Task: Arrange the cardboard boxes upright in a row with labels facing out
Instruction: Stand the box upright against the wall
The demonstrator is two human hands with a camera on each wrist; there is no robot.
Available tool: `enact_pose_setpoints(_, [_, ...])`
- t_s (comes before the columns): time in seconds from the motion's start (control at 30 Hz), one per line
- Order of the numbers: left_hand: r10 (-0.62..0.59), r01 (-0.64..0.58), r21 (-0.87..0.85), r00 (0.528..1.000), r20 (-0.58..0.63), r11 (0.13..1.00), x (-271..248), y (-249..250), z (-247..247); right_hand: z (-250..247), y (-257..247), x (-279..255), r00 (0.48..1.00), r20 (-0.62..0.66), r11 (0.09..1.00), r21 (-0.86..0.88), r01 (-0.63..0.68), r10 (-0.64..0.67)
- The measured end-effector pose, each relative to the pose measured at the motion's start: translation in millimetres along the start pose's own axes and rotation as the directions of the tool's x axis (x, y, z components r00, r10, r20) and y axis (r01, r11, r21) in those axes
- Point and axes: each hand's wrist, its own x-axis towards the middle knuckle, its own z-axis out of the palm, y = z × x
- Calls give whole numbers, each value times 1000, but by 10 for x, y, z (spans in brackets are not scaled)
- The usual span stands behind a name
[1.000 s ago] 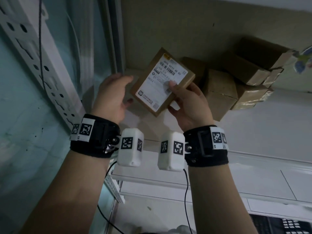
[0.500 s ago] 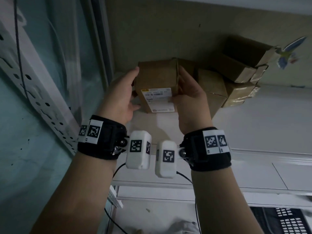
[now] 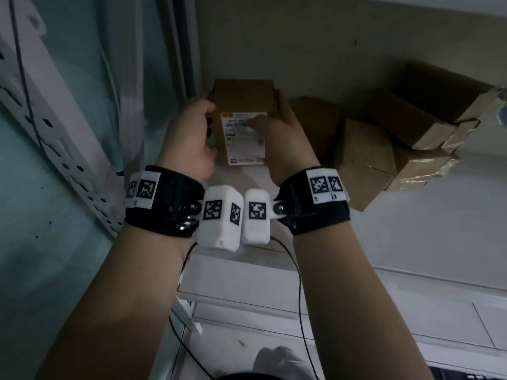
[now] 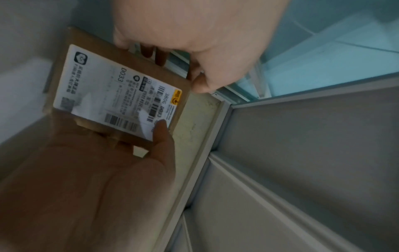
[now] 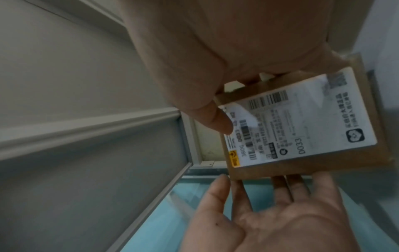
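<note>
White shelf: both hands grip rectangular cardboard box, paper-labelled.

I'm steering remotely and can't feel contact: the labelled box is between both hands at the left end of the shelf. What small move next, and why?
Probably settle the labelled box squarely onto the shelf and let go. It looks upright, its white label faces out, the left hand and right hand flank its sides, and the other cardboard boxes to its right lie jumbled. Whether its base already rests is hidden.
</note>
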Motion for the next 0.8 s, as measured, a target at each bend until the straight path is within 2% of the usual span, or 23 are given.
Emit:
enact_pose_setpoints(0.17, [-77, 77, 7, 996, 44, 997, 278, 100, 142, -29, -22, 430, 997, -10, 996, 38, -76, 76])
enact_pose_setpoints(0.3, [-191, 190, 16, 979, 76, 982, 504, 138, 265, -163, -17, 607, 992, -46, 991, 64, -116, 119])
enact_pose_setpoints(0.4, [-223, 222, 23, 970, 96, 975, 600, 121, 397, -287, -7, 691, 988, -36, 983, 111, -144, 149])
enact_pose_setpoints(0.5, [-249, 233, 112, 955, 161, 966, 644, 69, 550, -420, -28, 695, 992, -54, 992, 64, -110, 114])
enact_pose_setpoints(0.57, [-271, 240, 166, 942, 198, 956, 670, 32, 649, -513, -79, 713, 984, -98, 988, 56, -142, 146])
enact_pose_setpoints(0.6, [-273, 233, 198, 939, 210, 952, 706, 7, 692, -579, -100, 754, 984, -126, 992, -8, -126, 124])
enact_pose_setpoints(0.63, [-264, 211, 236, 940, 219, 949, 743, -14, 717, -618, -150, 794, 989, -99, 984, -131, -123, 111])
enact_pose_setpoints(0.7, [-221, 144, 315, 949, 225, 938, 832, -55, 782, -710, -215, 969, 983, -170, 927, -355, -123, 65])
enact_pose_setpoints(0.8, [-181, 76, 408, 957, 226, 910, 944, -45, 873, -753, -302, 1106, 974, -226, 892, -436, -121, 21])
